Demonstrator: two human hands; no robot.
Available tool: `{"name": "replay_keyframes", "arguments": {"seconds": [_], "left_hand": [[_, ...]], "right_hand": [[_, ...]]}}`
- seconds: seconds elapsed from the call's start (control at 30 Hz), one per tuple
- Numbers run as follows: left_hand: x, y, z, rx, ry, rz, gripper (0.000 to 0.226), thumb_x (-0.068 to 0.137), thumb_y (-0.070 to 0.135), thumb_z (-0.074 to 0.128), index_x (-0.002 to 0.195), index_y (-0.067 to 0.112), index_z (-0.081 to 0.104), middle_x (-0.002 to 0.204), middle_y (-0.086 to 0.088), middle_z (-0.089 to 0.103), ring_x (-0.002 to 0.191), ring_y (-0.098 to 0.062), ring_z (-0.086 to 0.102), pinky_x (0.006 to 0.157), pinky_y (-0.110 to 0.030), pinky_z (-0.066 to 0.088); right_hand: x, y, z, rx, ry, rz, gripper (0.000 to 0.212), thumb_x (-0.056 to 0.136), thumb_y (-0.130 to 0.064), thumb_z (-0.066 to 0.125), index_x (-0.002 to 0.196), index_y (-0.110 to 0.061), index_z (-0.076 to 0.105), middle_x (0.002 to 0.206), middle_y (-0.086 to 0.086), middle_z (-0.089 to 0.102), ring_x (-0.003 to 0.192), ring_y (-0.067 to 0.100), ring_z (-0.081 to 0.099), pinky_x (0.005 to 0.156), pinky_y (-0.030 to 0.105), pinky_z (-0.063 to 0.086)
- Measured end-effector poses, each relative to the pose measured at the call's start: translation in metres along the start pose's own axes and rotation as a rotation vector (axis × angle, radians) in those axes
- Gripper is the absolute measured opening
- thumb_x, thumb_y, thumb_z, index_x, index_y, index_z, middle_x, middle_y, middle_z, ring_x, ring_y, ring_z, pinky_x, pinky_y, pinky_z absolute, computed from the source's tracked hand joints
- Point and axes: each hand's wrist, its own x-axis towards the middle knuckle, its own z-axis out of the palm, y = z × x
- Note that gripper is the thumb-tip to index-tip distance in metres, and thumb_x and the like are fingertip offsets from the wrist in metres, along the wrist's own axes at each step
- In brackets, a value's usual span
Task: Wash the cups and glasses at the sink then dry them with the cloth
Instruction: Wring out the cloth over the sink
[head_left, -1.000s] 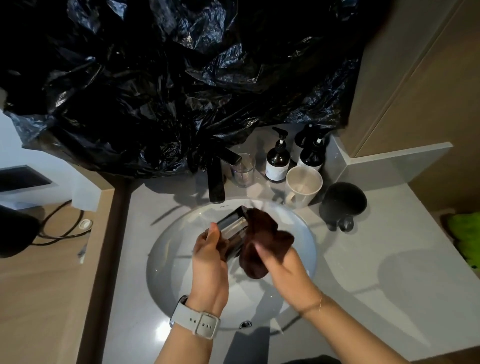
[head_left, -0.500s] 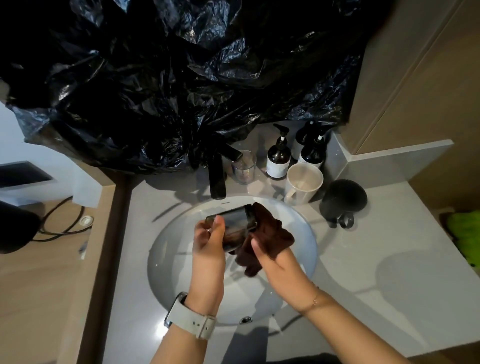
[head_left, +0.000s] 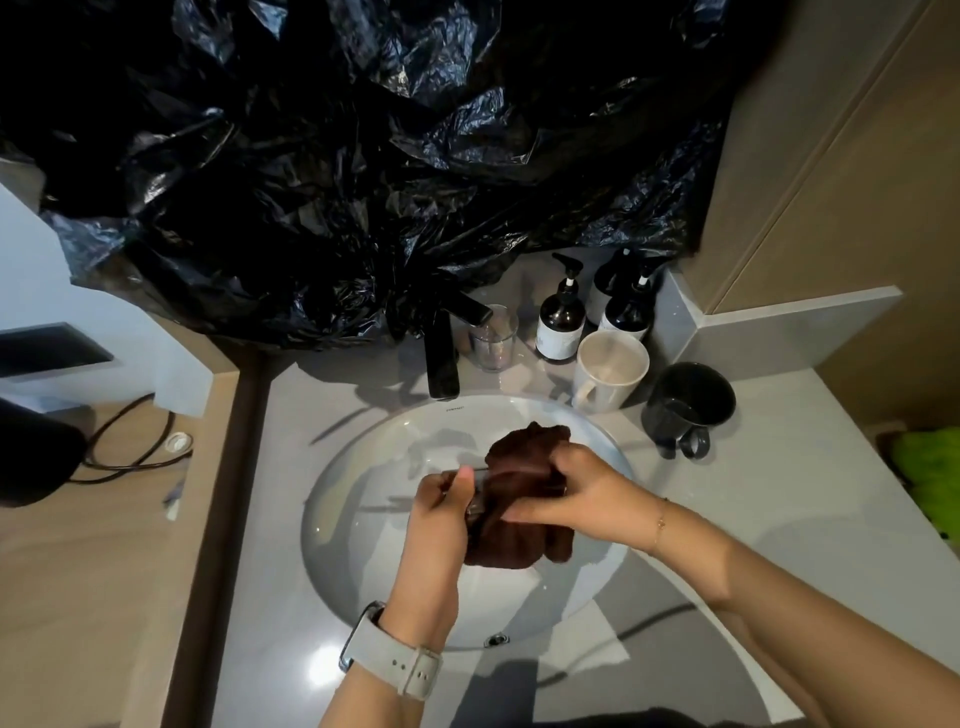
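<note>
Over the white sink (head_left: 363, 561) my left hand (head_left: 441, 514) grips a dark glass (head_left: 475, 486), of which only a sliver shows. A dark brown cloth (head_left: 524, 452) is wrapped over most of the glass, and my right hand (head_left: 571, 491) grips the cloth around it. Behind the basin stand a clear glass (head_left: 493, 338), a white mug (head_left: 610, 371) and a black mug (head_left: 688, 405) on the grey counter (head_left: 779, 519).
A black tap (head_left: 441, 353) rises at the back of the sink. Dark pump bottles (head_left: 561, 322) stand by the wall. Crumpled black plastic sheeting (head_left: 363, 156) hangs above. A wooden surface with a cable (head_left: 124, 452) lies to the left.
My right hand has pulled the cloth over the glass and now clasps it from the right. The glass, plainly visible before, is almost fully covered. Both hands sit slightly lower over the basin.
</note>
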Motion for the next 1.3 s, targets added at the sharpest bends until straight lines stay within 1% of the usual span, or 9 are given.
{"name": "replay_keyframes", "arguments": {"seconds": [0.2, 0.5, 0.6, 0.67, 0.77, 0.83, 0.97, 1.13, 1.3], "left_hand": [[-0.011, -0.008, 0.015, 0.165, 0.096, 0.209, 0.018, 0.104, 0.026, 0.043, 0.096, 0.012, 0.051, 0.084, 0.0, 0.067, 0.081, -0.016, 0.066, 0.074, -0.032, 0.052], [-0.005, -0.014, 0.013, 0.555, 0.035, 0.597, 0.016, 0.096, 0.033, 0.05, 0.083, 0.024, 0.045, 0.081, 0.009, 0.054, 0.075, -0.004, 0.053, 0.072, -0.026, 0.039], [0.005, -0.012, 0.001, 0.608, 0.116, 0.734, 0.038, 0.077, 0.056, 0.06, 0.105, 0.033, 0.047, 0.112, 0.01, 0.045, 0.112, -0.008, 0.047, 0.1, -0.03, 0.032], [0.011, -0.01, -0.012, 0.49, -0.075, 0.778, 0.058, 0.072, 0.052, 0.071, 0.119, 0.029, 0.045, 0.127, 0.005, 0.045, 0.127, -0.014, 0.044, 0.107, -0.028, 0.034], [0.014, -0.006, -0.025, 0.454, -0.35, 0.776, 0.07, 0.073, 0.042, 0.078, 0.133, 0.022, 0.046, 0.124, 0.008, 0.058, 0.122, -0.018, 0.056, 0.103, -0.022, 0.042], [0.014, -0.006, -0.021, 0.497, -0.294, 0.781, 0.059, 0.075, 0.043, 0.073, 0.13, 0.031, 0.052, 0.114, 0.01, 0.063, 0.113, -0.013, 0.061, 0.097, -0.02, 0.046], [0.007, -0.011, 0.0, 0.331, -0.066, 0.629, 0.038, 0.08, 0.044, 0.066, 0.116, 0.034, 0.059, 0.105, 0.006, 0.067, 0.104, -0.011, 0.064, 0.091, -0.019, 0.047], [-0.002, -0.002, 0.023, -0.304, -0.113, -0.048, 0.046, 0.097, 0.043, 0.052, 0.112, 0.002, 0.067, 0.104, -0.02, 0.072, 0.101, -0.033, 0.069, 0.096, -0.044, 0.052], [-0.009, 0.007, 0.032, -0.243, -0.11, -0.01, 0.038, 0.098, 0.045, 0.051, 0.116, 0.015, 0.066, 0.1, -0.01, 0.076, 0.093, -0.024, 0.074, 0.091, -0.047, 0.056]], "right_hand": [[0.004, 0.004, 0.043, 0.704, 0.281, 0.333, 0.031, 0.084, -0.033, 0.071, 0.111, -0.021, 0.064, 0.104, 0.005, 0.074, 0.095, 0.016, 0.071, 0.084, 0.028, 0.054], [0.01, 0.015, 0.057, 1.083, 0.474, 0.423, 0.063, 0.078, -0.05, 0.068, 0.113, 0.002, 0.064, 0.111, 0.024, 0.068, 0.103, 0.033, 0.068, 0.099, 0.046, 0.05], [0.01, 0.015, 0.061, 1.234, 0.409, 0.446, 0.057, 0.082, -0.051, 0.067, 0.115, -0.004, 0.067, 0.112, 0.022, 0.065, 0.103, 0.034, 0.064, 0.105, 0.049, 0.045], [0.01, 0.012, 0.061, 1.282, 0.305, 0.477, 0.06, 0.078, -0.049, 0.071, 0.12, -0.007, 0.065, 0.113, 0.021, 0.062, 0.106, 0.034, 0.058, 0.108, 0.046, 0.041], [0.007, 0.002, 0.051, 1.322, 0.087, 0.412, 0.058, 0.06, -0.033, 0.085, 0.109, -0.012, 0.065, 0.1, 0.016, 0.055, 0.102, 0.03, 0.048, 0.093, 0.037, 0.042], [0.005, -0.002, 0.046, 1.282, 0.051, 0.352, 0.05, 0.05, -0.031, 0.089, 0.092, -0.009, 0.075, 0.092, 0.017, 0.059, 0.091, 0.03, 0.055, 0.082, 0.034, 0.048], [0.003, 0.002, 0.046, 1.193, 0.242, 0.352, 0.039, 0.093, -0.039, 0.054, 0.102, -0.007, 0.074, 0.106, 0.02, 0.068, 0.097, 0.031, 0.067, 0.085, 0.038, 0.054], [0.0, 0.006, 0.061, 0.427, 0.68, 0.037, 0.034, 0.087, -0.041, 0.066, 0.119, -0.037, 0.055, 0.106, -0.011, 0.07, 0.103, 0.003, 0.064, 0.086, 0.015, 0.048], [-0.005, 0.004, 0.05, 0.434, 0.633, -0.039, 0.032, 0.085, -0.035, 0.067, 0.112, -0.044, 0.052, 0.101, -0.022, 0.068, 0.1, -0.003, 0.063, 0.083, 0.011, 0.048]]}}
